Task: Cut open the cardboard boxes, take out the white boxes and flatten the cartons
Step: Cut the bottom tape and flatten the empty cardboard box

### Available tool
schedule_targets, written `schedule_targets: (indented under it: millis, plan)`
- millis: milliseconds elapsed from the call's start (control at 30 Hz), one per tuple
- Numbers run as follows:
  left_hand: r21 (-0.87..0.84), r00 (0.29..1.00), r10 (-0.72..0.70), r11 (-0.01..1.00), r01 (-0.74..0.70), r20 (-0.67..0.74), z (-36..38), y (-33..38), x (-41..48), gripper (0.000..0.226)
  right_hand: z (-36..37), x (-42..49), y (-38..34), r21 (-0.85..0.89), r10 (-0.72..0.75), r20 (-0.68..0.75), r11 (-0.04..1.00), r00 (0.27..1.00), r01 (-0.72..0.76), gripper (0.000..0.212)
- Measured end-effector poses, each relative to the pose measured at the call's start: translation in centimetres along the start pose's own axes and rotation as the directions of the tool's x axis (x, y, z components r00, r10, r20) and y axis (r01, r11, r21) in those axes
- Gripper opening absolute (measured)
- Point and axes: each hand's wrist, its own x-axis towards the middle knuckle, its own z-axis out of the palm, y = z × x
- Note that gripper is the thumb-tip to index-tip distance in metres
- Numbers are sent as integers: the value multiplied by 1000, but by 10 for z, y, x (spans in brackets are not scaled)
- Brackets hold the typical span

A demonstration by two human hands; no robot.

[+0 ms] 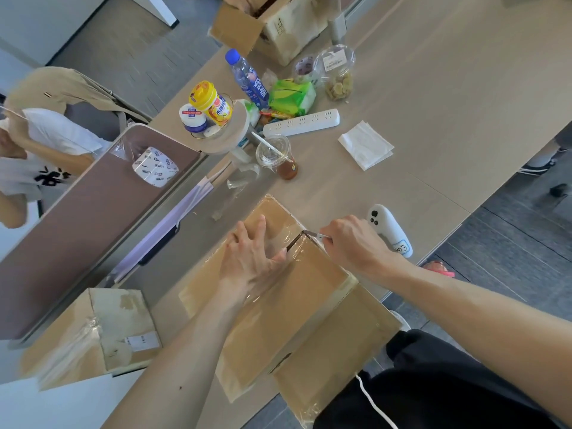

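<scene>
The cardboard box (297, 305) at the table (433, 119) edge is being pressed under the flat left hand (250, 258) while a blade (315, 235) is being gripped in the right hand (349, 239) at the far end of its lengthwise seam (294, 243).

Left bare hand (252, 255): palm down, fingers straight, spread, pointing toward 1 o'clock; thumb splayed toward 2 o'clock. Presses flat on top of brown film-wrapped cardboard box (309, 289). Left forearm bare, enters frame at 7 o'clock, runs toward 1 o'clock.
Right bare hand (353, 243): back up, fingers curled, pinching thin silver metal blade (315, 234), tip toward 9 o'clock. Right forearm bare, enters from 4 o'clock, wrist straight.
Hands near, not touching; right at 3 o'clock of left.
</scene>
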Motion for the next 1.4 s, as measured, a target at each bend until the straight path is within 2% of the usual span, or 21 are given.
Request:
schedule_targets:
  millis: [333,567,700,833,933,1100,1233,1333,1400]
  plan:
    - [5,999,-8,1000,8,33,-9,4,-5,111,-11,1,-15,-133,-22,91,991,996,35,32]
    - [-6,999,34,999,-34,-43,2,2,1,106,-20,-8,-21,-156,2,141,988,990,20,28]
    - [24,1000,15,1000,-15,-3,-2,1,-1,110,-19,-15,-19,-162,28,158,987,987,-2,28]
    - [26,999,23,999,-22,-31,-1,2,-2,109,-19,-19,-17,-152,27,156,988,987,-3,30]
    - [51,1000,19,999,-20,16,-2,2,-4,111,-19,-23,-14,-145,15,146,989,989,6,33]
    - [47,999,1,999,-3,47,-6,2,-6,113,-21,-25,-5,-59,50,119,997,992,-43,31]
    - [-79,993,-13,997,22,114,-7,-2,-10,115,-30,-36,-5,105,92,2,990,996,-91,31]
    - [-315,990,5,948,40,141,-4,-10,-17,113,-35,-38,-11,183,140,-43,974,989,-130,27]
    - [-498,992,-6,864,70,129,-3,-16,-24,112,-32,-34,-15,291,157,-7,945,988,-148,23]
